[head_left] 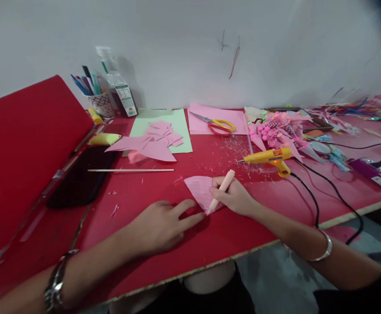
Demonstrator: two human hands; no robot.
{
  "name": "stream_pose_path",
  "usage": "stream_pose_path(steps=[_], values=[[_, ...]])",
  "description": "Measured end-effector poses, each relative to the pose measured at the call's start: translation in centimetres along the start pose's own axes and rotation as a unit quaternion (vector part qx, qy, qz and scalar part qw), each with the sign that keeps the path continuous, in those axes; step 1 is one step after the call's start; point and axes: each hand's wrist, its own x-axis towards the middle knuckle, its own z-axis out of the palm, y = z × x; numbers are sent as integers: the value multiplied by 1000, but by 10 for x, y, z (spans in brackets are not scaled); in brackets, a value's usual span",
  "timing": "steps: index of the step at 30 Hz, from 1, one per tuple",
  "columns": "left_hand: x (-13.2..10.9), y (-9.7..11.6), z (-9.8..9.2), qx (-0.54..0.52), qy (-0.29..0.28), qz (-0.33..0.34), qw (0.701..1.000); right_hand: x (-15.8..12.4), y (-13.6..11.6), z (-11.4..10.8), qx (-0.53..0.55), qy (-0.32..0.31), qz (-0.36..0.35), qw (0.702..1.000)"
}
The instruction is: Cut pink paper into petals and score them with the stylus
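A fan-shaped piece of pink paper (199, 190) lies on the red table (210, 244). My right hand (234, 197) grips a pale pink pen (221, 191), its tip resting on the paper's lower corner. My left hand (162, 226) lies flat on the table with its fingers stretched out, the fingertips touching the paper's near edge and holding nothing.
A yellow hot glue gun (270, 158) with a black cable lies right of the paper. Behind are a thin wooden stick (131, 170), pink paper scraps (154, 144) on a green sheet, scissors (218, 124), a pen cup (100, 102), a bottle (121, 93) and pink craft cones (280, 131). A red board (23, 144) leans left.
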Motion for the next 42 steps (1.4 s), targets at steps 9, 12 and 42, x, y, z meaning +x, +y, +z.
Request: stream_pose_path(steps=[9,12,42], values=[[4,6,1,-18,33,16,999,0,0,0,3,5,-3,1000],[4,7,1,-12,29,3,1000,1,1,0,8,5,-13,1000],[6,6,2,-11,25,-56,998,5,-2,-4,-9,-2,-34,999]])
